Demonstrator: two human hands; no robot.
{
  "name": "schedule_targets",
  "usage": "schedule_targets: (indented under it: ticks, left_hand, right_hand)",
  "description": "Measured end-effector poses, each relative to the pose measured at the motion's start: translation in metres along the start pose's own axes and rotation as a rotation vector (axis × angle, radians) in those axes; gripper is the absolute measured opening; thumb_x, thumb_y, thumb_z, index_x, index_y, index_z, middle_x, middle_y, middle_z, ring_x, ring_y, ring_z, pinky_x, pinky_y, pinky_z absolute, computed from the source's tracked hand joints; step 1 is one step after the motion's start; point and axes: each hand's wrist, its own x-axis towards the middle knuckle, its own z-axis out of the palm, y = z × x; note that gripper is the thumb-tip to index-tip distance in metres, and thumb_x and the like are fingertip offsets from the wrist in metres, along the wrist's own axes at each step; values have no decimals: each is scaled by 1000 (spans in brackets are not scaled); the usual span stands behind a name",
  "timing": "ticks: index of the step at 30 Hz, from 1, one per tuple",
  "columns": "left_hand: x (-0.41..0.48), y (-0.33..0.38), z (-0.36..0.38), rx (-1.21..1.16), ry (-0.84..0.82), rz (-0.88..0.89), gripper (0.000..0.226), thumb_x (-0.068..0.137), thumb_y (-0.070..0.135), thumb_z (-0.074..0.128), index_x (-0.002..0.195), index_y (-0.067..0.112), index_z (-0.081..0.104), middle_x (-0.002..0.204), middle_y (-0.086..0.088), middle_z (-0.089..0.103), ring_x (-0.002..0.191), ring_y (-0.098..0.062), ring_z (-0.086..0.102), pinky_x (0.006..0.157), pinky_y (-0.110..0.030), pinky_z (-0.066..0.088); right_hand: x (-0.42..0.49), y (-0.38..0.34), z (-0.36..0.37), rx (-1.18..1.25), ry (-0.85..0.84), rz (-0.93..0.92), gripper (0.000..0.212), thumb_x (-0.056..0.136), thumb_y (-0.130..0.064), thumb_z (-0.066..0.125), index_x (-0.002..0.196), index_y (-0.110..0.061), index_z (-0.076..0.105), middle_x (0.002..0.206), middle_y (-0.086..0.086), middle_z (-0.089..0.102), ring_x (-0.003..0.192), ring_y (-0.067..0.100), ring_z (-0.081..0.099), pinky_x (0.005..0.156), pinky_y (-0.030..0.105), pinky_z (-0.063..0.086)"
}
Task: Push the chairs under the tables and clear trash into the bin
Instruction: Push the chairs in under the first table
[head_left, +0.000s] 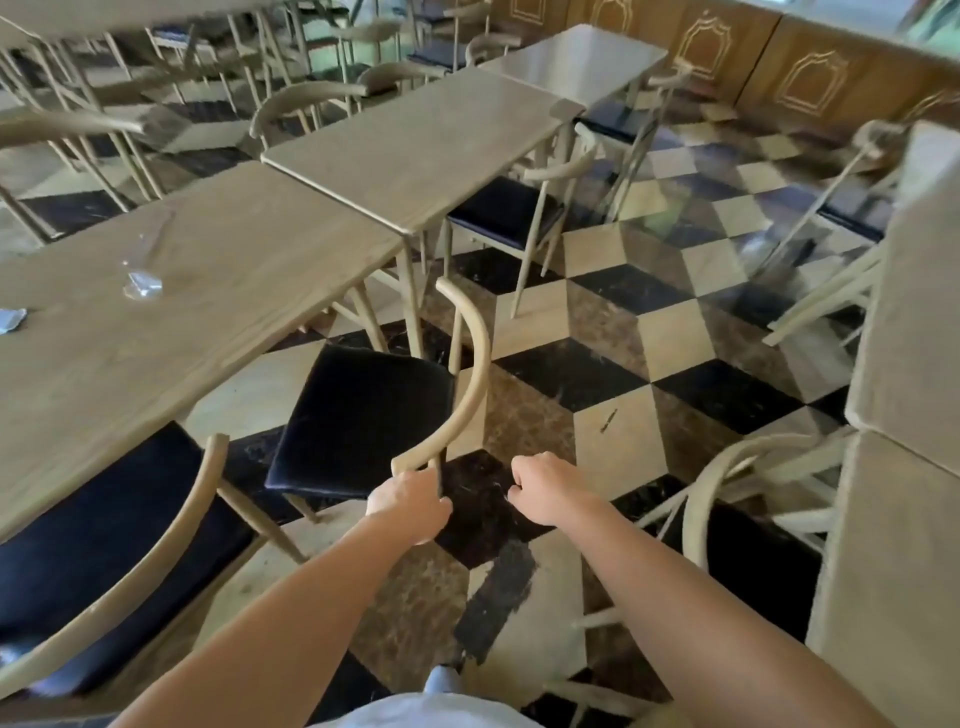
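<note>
Ideally, with the left hand (410, 501) gripping the chair (363, 410) backrest end and the right hand (545, 488) curled empty, push squarely under the table (197, 291)

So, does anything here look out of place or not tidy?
Yes. The chair held by the left hand stands skewed, mostly out from under the near table. Clear plastic trash and a small foil scrap still lie on that table. The right hand is curled, touching nothing.
</note>
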Motion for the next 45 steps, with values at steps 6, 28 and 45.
schedule_targets:
  ticks: [6,28,45]
  left_hand:
    - [36,22,9,-21,41,-38,24,96,36,49,109,20,60,80,6,49,76,-17,59,67,-33,56]
    - [221,21,-40,-342,-21,-239,16,96,38,54,87,26,48,81,7,56,63,-11,55,46,-24,34]
    - [233,93,39,-309,208,-800,38,88,51,55,108,20,50,104,-3,57,97,-29,53,78,-41,48]
  right_hand:
    - [34,22,0,10,-20,-26,20,99,-35,58,113,-20,59,104,0,64,90,17,63,77,29,52]
    - [251,7,-62,-242,-123,-316,35,99,-34,58,131,-22,55,122,2,62,109,21,61,86,37,55]
    - [389,89,-65,-480,-182,-1120,50,96,-52,53,134,-20,50,130,4,58,118,24,54,97,39,48]
